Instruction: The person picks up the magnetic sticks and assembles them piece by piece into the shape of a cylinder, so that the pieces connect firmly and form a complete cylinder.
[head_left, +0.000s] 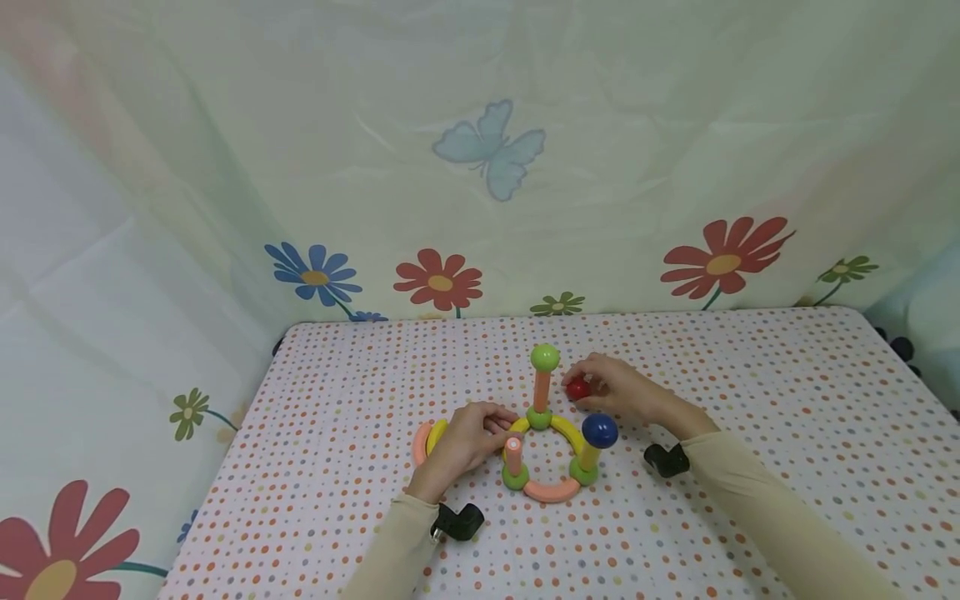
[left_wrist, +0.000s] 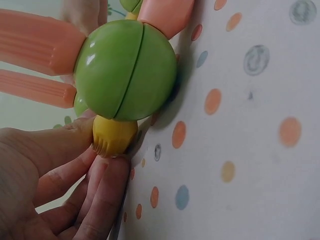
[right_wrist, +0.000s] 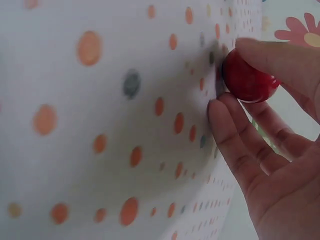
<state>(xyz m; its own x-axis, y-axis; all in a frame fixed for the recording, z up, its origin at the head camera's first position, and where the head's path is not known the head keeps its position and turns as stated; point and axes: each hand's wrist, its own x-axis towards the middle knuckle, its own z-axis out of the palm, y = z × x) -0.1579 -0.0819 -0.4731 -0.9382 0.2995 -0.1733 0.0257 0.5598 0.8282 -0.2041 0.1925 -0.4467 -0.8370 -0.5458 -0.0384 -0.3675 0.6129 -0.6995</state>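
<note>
At the ring [head_left: 551,492], left hand [head_left: 465,442] pinches a yellow arc [left_wrist: 115,136], likely bracing it; right hand [head_left: 621,388] pinches red ball [head_left: 577,389] nearby.

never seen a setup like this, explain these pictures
No machine here, just a person's bare left hand and right hand. The wide picture is from a camera on the head; each close-up is from one on a wrist. On the dotted tablecloth sits a toy ring of curved pieces and green balls, with upright rods; a light green ball and a blue ball top two. The left hand pinches a yellow curved piece; the right hand holds a red ball.
</note>
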